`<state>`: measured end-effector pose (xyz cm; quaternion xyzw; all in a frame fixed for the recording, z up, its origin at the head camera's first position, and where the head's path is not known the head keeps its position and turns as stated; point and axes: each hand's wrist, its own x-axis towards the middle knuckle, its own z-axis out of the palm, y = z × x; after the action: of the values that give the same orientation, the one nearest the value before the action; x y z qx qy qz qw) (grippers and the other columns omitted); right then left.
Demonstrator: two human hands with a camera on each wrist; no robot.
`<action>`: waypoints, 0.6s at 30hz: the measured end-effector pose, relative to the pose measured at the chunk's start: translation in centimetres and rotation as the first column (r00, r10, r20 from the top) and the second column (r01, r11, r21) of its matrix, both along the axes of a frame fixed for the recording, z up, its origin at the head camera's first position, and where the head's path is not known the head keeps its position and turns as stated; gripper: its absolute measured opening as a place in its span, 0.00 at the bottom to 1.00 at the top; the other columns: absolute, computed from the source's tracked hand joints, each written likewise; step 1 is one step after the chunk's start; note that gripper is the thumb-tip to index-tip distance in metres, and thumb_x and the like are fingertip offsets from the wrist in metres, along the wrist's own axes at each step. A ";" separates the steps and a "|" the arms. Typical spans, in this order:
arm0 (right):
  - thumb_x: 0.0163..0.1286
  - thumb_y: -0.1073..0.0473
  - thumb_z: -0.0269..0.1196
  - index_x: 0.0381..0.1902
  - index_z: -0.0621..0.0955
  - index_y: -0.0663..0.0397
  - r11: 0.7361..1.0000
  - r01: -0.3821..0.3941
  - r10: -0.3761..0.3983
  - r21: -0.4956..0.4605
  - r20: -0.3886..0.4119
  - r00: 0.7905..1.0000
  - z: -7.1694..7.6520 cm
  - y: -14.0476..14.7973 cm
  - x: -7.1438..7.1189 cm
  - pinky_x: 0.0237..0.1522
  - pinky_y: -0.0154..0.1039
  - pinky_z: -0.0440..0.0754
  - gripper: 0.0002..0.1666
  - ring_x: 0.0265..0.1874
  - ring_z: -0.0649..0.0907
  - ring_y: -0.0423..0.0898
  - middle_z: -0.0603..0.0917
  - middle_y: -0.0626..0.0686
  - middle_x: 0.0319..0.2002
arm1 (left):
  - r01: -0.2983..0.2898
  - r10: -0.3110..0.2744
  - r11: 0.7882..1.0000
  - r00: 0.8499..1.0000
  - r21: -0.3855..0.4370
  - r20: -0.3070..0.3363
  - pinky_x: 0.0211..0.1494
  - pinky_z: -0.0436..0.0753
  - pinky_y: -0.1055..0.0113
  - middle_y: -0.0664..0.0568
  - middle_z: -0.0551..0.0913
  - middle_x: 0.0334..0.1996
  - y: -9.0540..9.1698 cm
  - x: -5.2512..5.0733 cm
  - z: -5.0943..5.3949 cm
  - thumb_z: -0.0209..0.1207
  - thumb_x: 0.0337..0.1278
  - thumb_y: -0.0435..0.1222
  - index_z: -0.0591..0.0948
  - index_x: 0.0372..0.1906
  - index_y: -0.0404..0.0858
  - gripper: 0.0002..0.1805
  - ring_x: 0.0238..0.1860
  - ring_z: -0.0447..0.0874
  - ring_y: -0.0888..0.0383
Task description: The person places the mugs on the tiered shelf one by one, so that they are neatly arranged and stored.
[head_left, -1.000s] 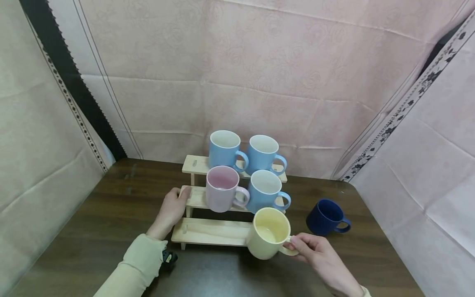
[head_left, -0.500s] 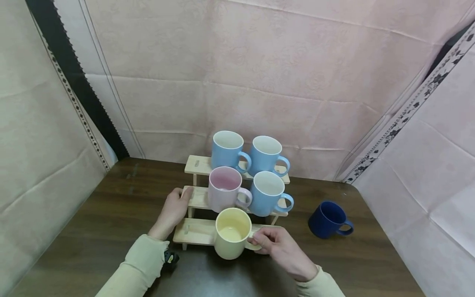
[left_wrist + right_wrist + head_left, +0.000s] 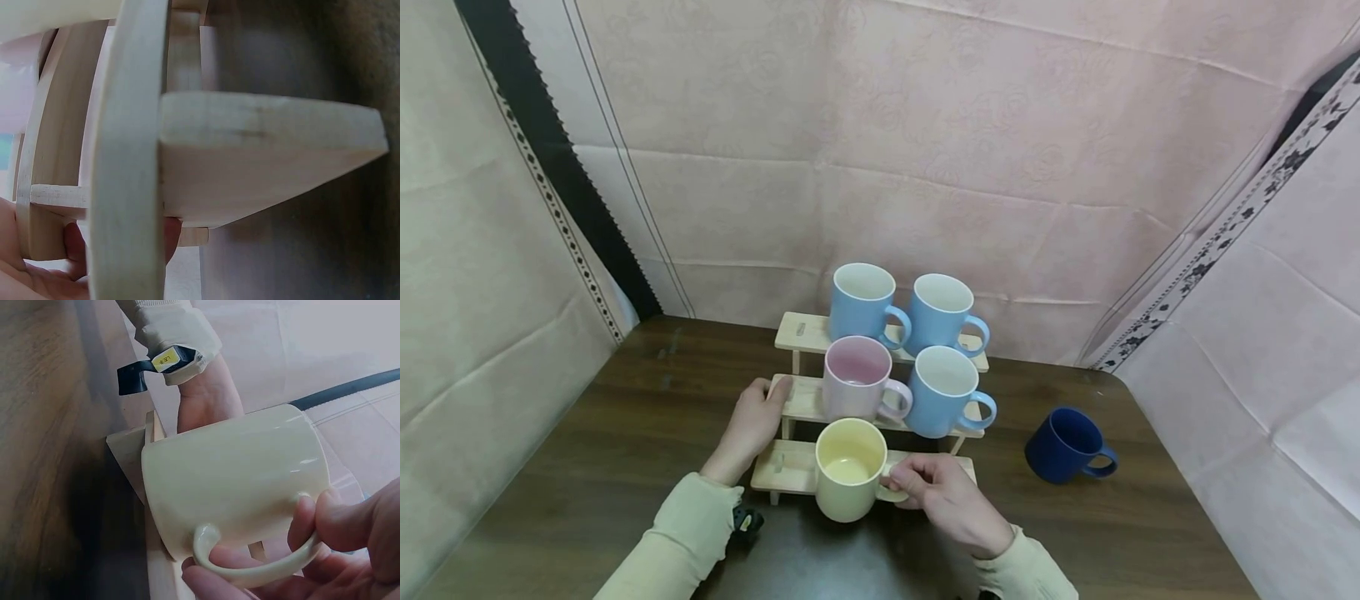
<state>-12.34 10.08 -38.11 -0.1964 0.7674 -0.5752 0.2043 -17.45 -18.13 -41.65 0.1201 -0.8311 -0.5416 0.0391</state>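
Note:
A pale yellow mug (image 3: 850,479) is at the front of the lowest tier of a three-tier wooden rack (image 3: 781,468). My right hand (image 3: 951,507) pinches its handle, fingers passing through the loop in the right wrist view. The mug's base overlaps the tier's front edge; I cannot tell whether it touches the board. My left hand (image 3: 752,423) grips the left end of the middle tier. In the left wrist view its fingers (image 3: 75,250) curl round the board. A lilac mug (image 3: 850,392) and a light blue mug (image 3: 940,396) stand on that middle tier.
Two light blue mugs, one on the left (image 3: 857,308) and one on the right (image 3: 936,317), stand on the top tier. To the right of the rack, a dark blue mug (image 3: 1060,450) rests on the brown table (image 3: 587,467). Pale cloth (image 3: 925,125) hangs behind.
My right hand has carried the yellow mug leftward along the front of the lowest tier, slowing in the last half second. My left hand has kept its grip on the rack.

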 end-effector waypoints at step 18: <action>0.74 0.66 0.55 0.38 0.80 0.74 0.997 0.081 -0.080 -0.016 0.033 0.996 -0.3 -0.4 -0.6 0.43 0.49 0.82 0.12 0.41 0.82 0.48 0.83 0.59 0.38 | -0.005 0.005 1.000 1.000 0.012 0.007 0.37 0.70 0.61 0.41 0.73 0.37 0.1 0.1 0.2 0.43 0.75 0.52 0.72 0.47 0.29 0.26 0.38 0.71 0.48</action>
<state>-12.90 9.65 -38.41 -0.1577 0.7661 -0.5927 0.1919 -17.35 -18.02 -41.47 0.1246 -0.8277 -0.5460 0.0367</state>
